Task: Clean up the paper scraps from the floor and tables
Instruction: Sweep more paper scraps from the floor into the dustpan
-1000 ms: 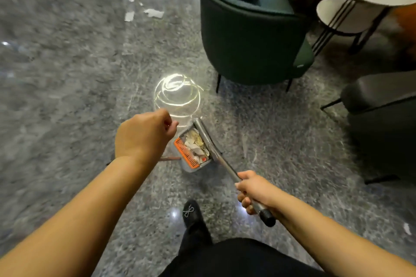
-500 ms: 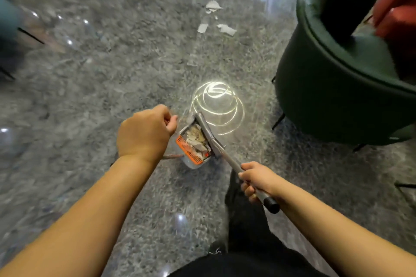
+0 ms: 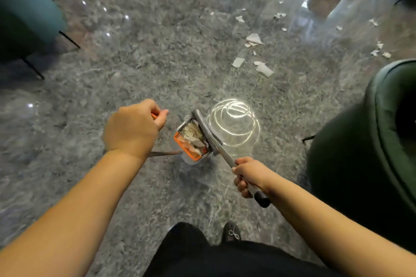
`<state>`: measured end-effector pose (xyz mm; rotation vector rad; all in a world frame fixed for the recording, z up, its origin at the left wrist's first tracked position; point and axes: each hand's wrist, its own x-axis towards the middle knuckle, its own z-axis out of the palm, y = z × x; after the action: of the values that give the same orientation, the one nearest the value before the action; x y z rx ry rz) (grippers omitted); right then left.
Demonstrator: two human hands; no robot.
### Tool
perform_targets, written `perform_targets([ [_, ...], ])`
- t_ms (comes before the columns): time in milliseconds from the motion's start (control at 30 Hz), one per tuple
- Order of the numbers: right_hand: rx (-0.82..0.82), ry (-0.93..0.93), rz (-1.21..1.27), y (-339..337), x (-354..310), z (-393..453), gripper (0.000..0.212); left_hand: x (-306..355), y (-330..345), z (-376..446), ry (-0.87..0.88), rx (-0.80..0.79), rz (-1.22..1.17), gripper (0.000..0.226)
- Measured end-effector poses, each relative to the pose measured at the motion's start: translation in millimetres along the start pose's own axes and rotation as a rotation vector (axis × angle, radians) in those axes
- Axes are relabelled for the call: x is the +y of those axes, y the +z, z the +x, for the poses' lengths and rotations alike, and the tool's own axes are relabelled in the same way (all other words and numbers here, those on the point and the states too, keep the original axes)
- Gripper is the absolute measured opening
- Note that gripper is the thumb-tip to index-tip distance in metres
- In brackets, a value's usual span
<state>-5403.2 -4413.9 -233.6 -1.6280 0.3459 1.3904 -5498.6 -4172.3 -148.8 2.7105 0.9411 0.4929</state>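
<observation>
Head view: a look down at two bare forearms reaching forward over a grey marbled floor (image 3: 135, 69).
Left hand (image 3: 132, 129): centre left of the frame, fingers (image 3: 161, 118) curled into a fist round a thin orange handle (image 3: 154, 116), of which only a short stub shows at the thumb; a thin dark rod (image 3: 165, 153) shows below the wrist, and whether it belongs to the same tool cannot be told.
Right hand (image 3: 249, 174): lower right of centre, fingers wrapped round the grey handle (image 3: 221, 153) of a long-handled dustpan, just above its black end cap (image 3: 262, 199).
Dustpan (image 3: 191, 139): centre of the frame, between the two hands, grey with an orange toothed edge, its handle slanting down to the right hand.
Scraps in the pan (image 3: 191, 136): pale torn paper pieces heaped inside the dustpan.
Paper scraps on the floor (image 3: 262, 68): white torn pieces scattered in the upper right of the frame, well apart from the dustpan, the nearest ones above and to the right of it, smaller ones farther up.
Light reflection (image 3: 234, 126): bright looping rings on the glossy floor just to the right of the dustpan.
Green armchair (image 3: 364, 153): dark, rounded, filling the right edge.
Teal chair (image 3: 24, 11): upper left corner, on thin black legs, with an orange patch at the top.
Person: black trousers at the bottom centre, and a black shoe (image 3: 231, 233) with a small silver ornament.
</observation>
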Motion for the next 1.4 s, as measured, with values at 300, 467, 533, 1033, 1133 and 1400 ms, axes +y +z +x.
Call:
perform_targets([
  [300,-0.024,-0.062,-0.027,38.1,-186.6,93.4,0.019,-37.1,27.1,196.7,-0.007,0.020,-0.013,0.031],
  [467,-0.023,-0.072,0.033,57.6,-292.0,144.2,0.021,-51.5,42.6,324.7,0.049,0.021,-0.030,0.029],
  [533,-0.021,-0.073,0.048,61.1,-332.9,165.5,0.019,-55.4,52.9,370.5,0.059,0.022,-0.011,0.030],
  [1033,0.003,-0.061,0.019,1.5,-665.2,335.9,0.020,-21.2,166.1,726.8,0.017,-0.029,-0.039,0.029],
  [1133,0.001,-0.047,0.025,-5.2,-724.6,365.5,0.019,-17.9,181.1,789.2,0.017,-0.025,-0.075,0.028],
  [1400,0.034,-0.046,0.055,-12.6,-881.8,460.2,0.035,-22.1,239.0,972.5,0.081,-0.007,-0.061,0.025],
])
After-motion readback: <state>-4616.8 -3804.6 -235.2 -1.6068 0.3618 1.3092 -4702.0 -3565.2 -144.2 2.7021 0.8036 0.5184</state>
